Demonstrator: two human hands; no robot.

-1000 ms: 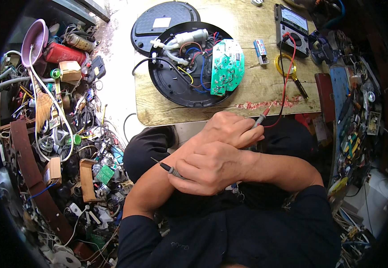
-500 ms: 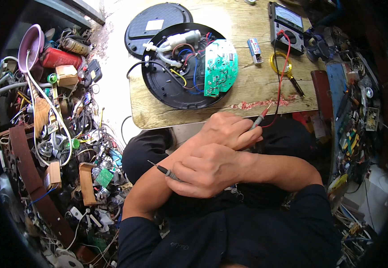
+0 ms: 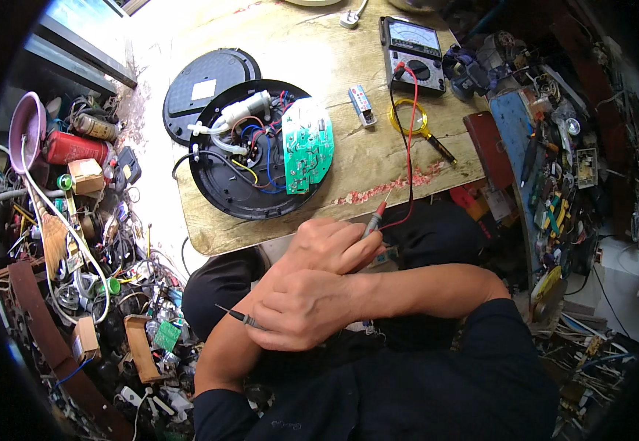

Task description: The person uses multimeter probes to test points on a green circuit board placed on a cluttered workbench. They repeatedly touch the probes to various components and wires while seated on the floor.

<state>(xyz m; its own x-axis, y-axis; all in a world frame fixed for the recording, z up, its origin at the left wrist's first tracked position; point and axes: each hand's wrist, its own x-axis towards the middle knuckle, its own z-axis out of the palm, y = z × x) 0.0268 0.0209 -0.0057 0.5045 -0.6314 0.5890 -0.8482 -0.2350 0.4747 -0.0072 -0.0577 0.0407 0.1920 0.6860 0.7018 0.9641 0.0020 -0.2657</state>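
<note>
View swung; left grip (image 3: 332,246) holds red probe (image 3: 380,211), right grip (image 3: 293,310) black probe (image 3: 238,316), butts hidden.

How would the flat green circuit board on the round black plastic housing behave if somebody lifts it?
The flat green circuit board looks like one thin sheet, so probably stiff and light. Its uncovered, patterned face may be fragile. The thin blue wire reaching its edge might tug against lifting.

Near are one red probe (image 3: 374,221) and one black probe (image 3: 240,317). Farther right lie one multimeter (image 3: 413,56), one magnifying glass (image 3: 424,129).
</note>
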